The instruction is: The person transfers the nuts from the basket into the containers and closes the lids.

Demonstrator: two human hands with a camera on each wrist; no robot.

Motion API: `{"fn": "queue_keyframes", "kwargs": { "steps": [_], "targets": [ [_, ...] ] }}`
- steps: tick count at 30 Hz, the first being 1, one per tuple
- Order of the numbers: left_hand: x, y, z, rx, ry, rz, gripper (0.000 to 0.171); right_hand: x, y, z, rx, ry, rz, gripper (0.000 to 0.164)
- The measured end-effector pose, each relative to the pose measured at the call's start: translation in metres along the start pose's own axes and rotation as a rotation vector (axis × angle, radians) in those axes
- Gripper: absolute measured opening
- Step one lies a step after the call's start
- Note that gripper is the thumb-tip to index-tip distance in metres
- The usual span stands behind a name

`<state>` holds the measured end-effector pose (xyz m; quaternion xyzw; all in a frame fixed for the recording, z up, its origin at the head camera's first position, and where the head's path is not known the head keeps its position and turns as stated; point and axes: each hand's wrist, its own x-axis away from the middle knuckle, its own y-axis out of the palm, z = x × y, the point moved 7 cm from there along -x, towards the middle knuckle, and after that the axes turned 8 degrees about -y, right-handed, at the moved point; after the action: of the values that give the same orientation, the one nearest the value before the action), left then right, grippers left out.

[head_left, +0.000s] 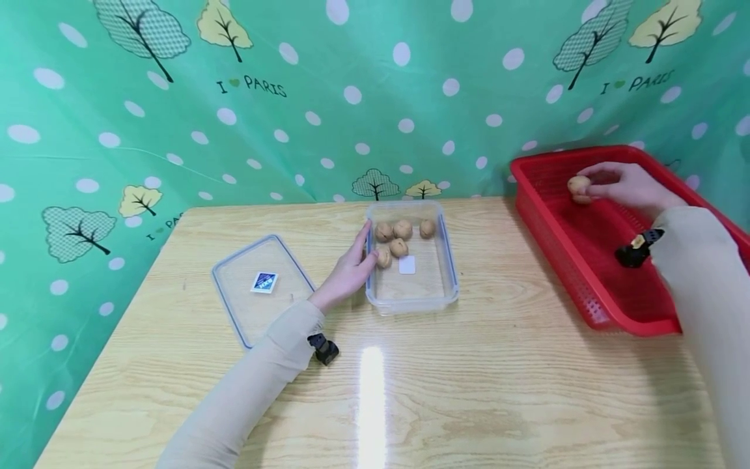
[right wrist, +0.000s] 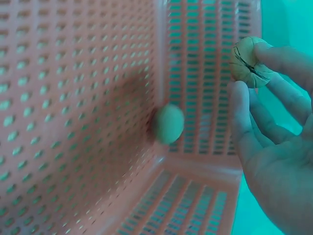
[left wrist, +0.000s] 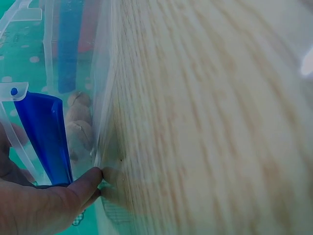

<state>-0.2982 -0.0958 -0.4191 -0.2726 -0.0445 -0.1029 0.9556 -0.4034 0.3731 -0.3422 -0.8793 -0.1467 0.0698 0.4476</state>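
Observation:
My right hand (head_left: pixel 629 187) pinches a walnut (right wrist: pixel 248 62) between thumb and fingers, above the inside of the red plastic basket (head_left: pixel 577 270). A second walnut (right wrist: pixel 169 123) lies in that basket below the held one. At the middle of the table, my left hand (head_left: pixel 350 268) holds the left side of a clear plastic container (head_left: pixel 413 302). Its thumb presses low on the wall beside a blue latch (left wrist: pixel 46 137) in the left wrist view. Inside the container are several walnuts (head_left: pixel 402 228), mostly toward the far left, and a small white square (head_left: pixel 407 264).
A clear lid (head_left: pixel 234 280) with a blue seal and a blue-and-white label lies left of the container, partly under the left forearm. The wooden table (head_left: pixel 469 384) meets a green patterned cloth (head_left: pixel 328 130) at its back and left. The basket stands at the right.

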Motion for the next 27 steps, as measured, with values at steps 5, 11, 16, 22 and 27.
{"fn": "queue_keyframes", "kwargs": {
  "steps": [5,11,16,22,27],
  "targets": [
    [0.001,0.001,0.002,-0.003,0.016,-0.001,0.064,0.003,-0.005,-0.016,-0.011,-0.023,0.032,0.066],
    [0.002,0.004,0.002,0.006,0.029,-0.014,0.065,0.016,-0.008,-0.04,-0.028,-0.034,0.047,0.066],
    [0.005,0.003,0.003,0.017,0.027,-0.012,0.065,0.026,-0.004,-0.064,-0.067,-0.095,0.04,0.055],
    [0.005,0.002,0.0,0.022,0.016,-0.004,0.065,0.032,0.006,-0.094,-0.118,-0.151,0.016,0.046],
    [0.005,0.0,0.001,0.026,0.019,0.004,0.064,0.036,0.012,-0.115,-0.077,-0.162,0.025,0.052]
  ]
}}
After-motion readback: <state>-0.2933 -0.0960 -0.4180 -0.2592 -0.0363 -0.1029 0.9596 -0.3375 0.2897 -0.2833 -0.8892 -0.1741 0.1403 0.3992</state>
